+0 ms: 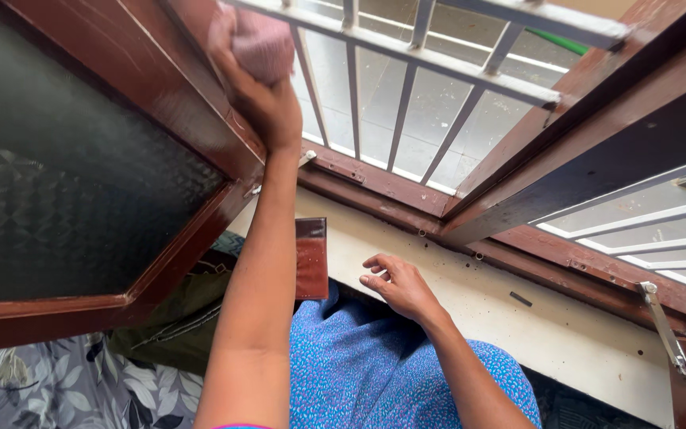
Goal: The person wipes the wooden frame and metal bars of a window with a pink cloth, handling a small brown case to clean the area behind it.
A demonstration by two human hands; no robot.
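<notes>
My left hand (262,99) is raised high and grips a pink cloth (257,41), pressed against the dark red-brown wooden frame (200,127) of an open window shutter with frosted dark glass (65,183). My right hand (397,284) rests with fingers spread on the edge of the cream window sill (518,318), holding nothing. Blue patterned fabric (367,365) covers my lap below both arms.
A white metal grille (430,87) with slanted bars fills the window opening. A second open shutter (621,135) stands at the right, with a metal stay (664,326) at its lower corner. Floral bedding (57,389) lies at the lower left.
</notes>
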